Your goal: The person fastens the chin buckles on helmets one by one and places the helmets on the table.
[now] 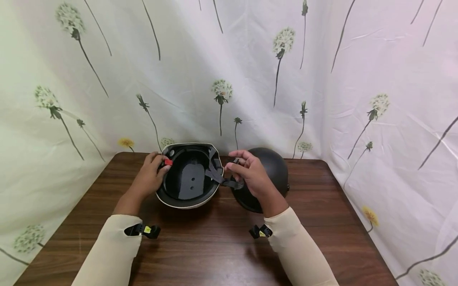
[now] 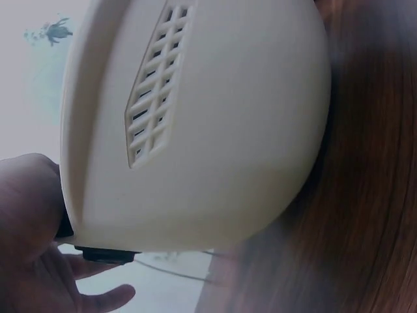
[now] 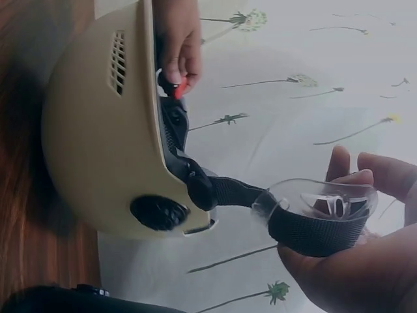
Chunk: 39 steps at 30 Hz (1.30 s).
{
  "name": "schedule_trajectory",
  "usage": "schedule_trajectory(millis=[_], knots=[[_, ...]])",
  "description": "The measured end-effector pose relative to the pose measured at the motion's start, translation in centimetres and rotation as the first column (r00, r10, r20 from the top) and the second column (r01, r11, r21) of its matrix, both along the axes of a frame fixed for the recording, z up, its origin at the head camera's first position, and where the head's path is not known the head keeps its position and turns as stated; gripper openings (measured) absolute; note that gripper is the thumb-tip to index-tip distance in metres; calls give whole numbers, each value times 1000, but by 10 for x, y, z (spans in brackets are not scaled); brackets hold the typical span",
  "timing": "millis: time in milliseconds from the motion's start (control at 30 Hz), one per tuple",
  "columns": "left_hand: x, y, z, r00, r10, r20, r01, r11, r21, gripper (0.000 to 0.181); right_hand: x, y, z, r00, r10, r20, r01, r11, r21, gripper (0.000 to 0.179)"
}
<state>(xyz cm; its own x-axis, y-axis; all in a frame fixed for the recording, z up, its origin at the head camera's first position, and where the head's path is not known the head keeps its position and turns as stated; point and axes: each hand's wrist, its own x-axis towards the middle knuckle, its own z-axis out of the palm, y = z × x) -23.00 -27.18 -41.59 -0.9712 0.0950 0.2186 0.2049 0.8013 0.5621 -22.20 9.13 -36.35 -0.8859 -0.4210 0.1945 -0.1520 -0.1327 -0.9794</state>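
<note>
A cream helmet (image 3: pixel 85 143) with a black lining (image 1: pixel 187 178) lies upside down on the table, its opening facing up. At its left rim my left hand (image 1: pixel 148 174) pinches a red and black buckle piece (image 3: pixel 180 87) between thumb and fingers. My right hand (image 1: pixel 252 172), off the helmet's right side, holds the black chin strap (image 3: pixel 316 235) stretched out from the rim. A clear plastic chin cup (image 3: pixel 326 186) sits on that strap, with a dark buckle end (image 3: pixel 339 207) by the fingertips. In the left wrist view the shell's slotted vent (image 2: pixel 156 85) shows.
A black helmet (image 1: pixel 273 167) rests dome up on the brown wooden table (image 1: pixel 200 254), partly behind my right hand. White cloth (image 1: pixel 247 63) printed with dandelions hangs behind the table and along both sides. Black camera straps (image 1: pixel 143 230) circle both wrists.
</note>
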Motion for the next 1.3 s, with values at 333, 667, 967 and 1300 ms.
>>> schedule_trajectory(millis=[333,667,967,1300], knots=[[1,7,-3,996,0,-84,10,993,114,37,-12,-26,-9,1000,-12,-14,12,1000,-12,32],[2,19,-10,972,109,-208,-51,963,266,36,-21,-60,-13,996,-69,50,74,991,-113,29],[7,26,-9,950,169,-264,-85,949,303,32,-21,-92,-21,991,-46,122,68,980,-187,28],[10,23,-12,964,118,-239,-36,946,324,34,-17,-114,-34,986,-90,143,115,977,-180,33]])
